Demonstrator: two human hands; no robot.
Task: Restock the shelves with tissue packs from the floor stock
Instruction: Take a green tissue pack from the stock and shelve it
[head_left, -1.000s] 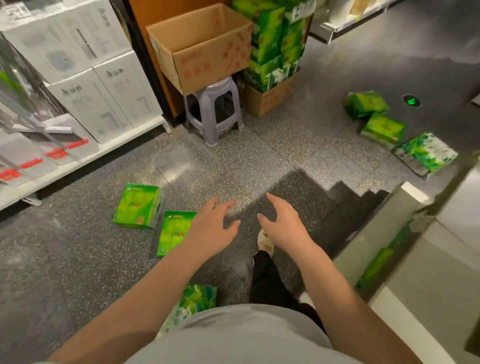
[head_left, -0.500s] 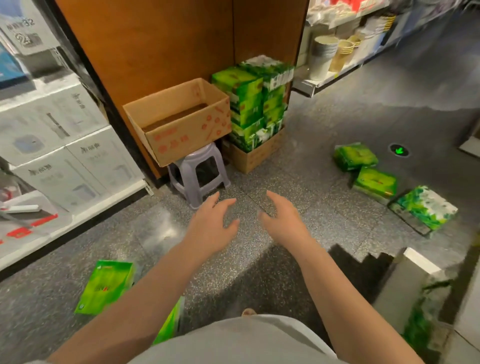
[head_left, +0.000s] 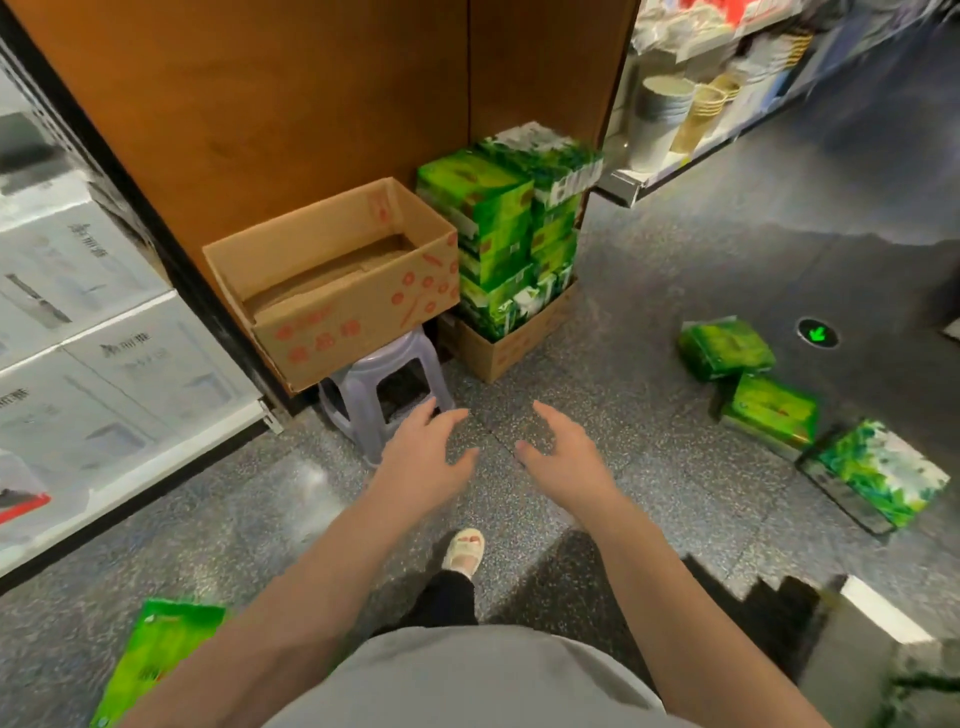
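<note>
Green tissue packs are stacked (head_left: 506, 223) in a low cardboard box against the wooden panel. Three loose green packs lie on the floor at the right: one (head_left: 724, 349), one (head_left: 773, 410) and a larger leafy one (head_left: 878, 475). Another green pack (head_left: 156, 654) lies at the bottom left beside my arm. My left hand (head_left: 423, 457) and my right hand (head_left: 563, 457) hover side by side above the floor, fingers spread and relaxed, holding nothing. Both are well short of the stack.
An open cardboard box (head_left: 332, 280) rests on a grey plastic stool (head_left: 382, 384) just beyond my left hand. White product boxes fill a low shelf (head_left: 135, 467) at the left. Paper cups stand on a shelf (head_left: 670, 119) at the back right. A shelf edge (head_left: 878, 613) juts in at lower right.
The view has tilted up and moved nearer the stack and stool. The floor packs at left have slid down out of frame, leaving one. Both hands keep the same spread pose.
</note>
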